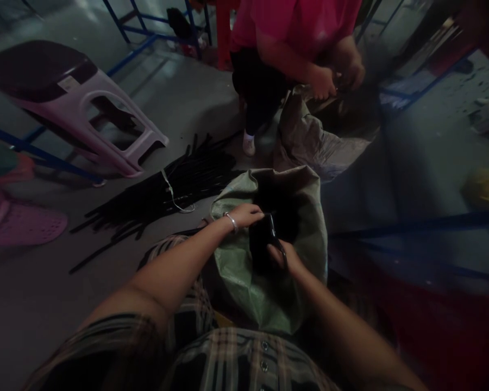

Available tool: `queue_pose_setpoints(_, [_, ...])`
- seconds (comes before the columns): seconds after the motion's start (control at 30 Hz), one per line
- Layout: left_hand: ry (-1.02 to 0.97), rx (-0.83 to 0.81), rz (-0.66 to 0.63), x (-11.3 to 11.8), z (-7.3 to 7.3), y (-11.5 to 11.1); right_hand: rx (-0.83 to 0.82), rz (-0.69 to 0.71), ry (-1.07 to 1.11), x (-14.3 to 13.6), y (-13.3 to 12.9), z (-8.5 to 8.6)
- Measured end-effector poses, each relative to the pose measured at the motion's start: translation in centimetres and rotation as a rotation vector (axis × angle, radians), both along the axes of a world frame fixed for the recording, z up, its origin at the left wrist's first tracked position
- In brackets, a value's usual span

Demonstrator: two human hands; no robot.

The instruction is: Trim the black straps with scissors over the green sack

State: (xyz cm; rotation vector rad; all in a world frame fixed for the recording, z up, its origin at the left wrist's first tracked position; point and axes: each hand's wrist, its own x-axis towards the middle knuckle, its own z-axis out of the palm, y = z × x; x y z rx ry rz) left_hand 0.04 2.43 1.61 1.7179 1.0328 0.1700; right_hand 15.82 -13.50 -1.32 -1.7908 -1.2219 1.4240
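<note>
A green woven sack [244,288] stands open in front of my lap, its inside dark. Over its mouth is a black object [263,244] with a shiny edge. My left hand [246,215], a bracelet at its wrist, is closed on the upper left end of this object. On the right, my right hand [285,258] is wrapped round something dark with a curved edge, against the object's lower right side; its exact shape is lost in the dark.
Beyond the sack, a person in a pink top [293,32] works over a brown sack [305,136]. Long black strips [179,179] lie on the floor at left, near a stool [114,119] and a pink basket [28,220]. Blue metal frames [411,225] stand at the sides.
</note>
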Motion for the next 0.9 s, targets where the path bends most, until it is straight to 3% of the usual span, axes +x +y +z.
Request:
queue_pose_setpoints(0.2, [-0.028, -0.250, 0.018, 0.3, 0.8, 0.0, 0.076, 0.109, -0.020, 0.6, 0.3, -0.5])
queue_pose_setpoints(0.33, [-0.032, -0.280, -0.045, 0.4, 0.4, -0.3, 0.059, 0.090, -0.011, 0.6, 0.4, -0.4])
queue_pose_setpoints(0.43, [0.010, -0.241, -0.095, 0.4, 0.2, -0.3, 0.026, 0.055, -0.021, 0.4, 0.4, 0.1])
queue_pose_setpoints(0.73, [0.129, 0.102, -0.170, 0.0, 0.2, 0.1, -0.075, -0.108, 0.005, -0.3, 0.5, 1.1])
queue_pose_setpoints(0.9, [0.134, 0.109, -0.115, 0.0, 0.3, 0.0, -0.115, -0.198, 0.007, -0.3, 0.6, 1.3])
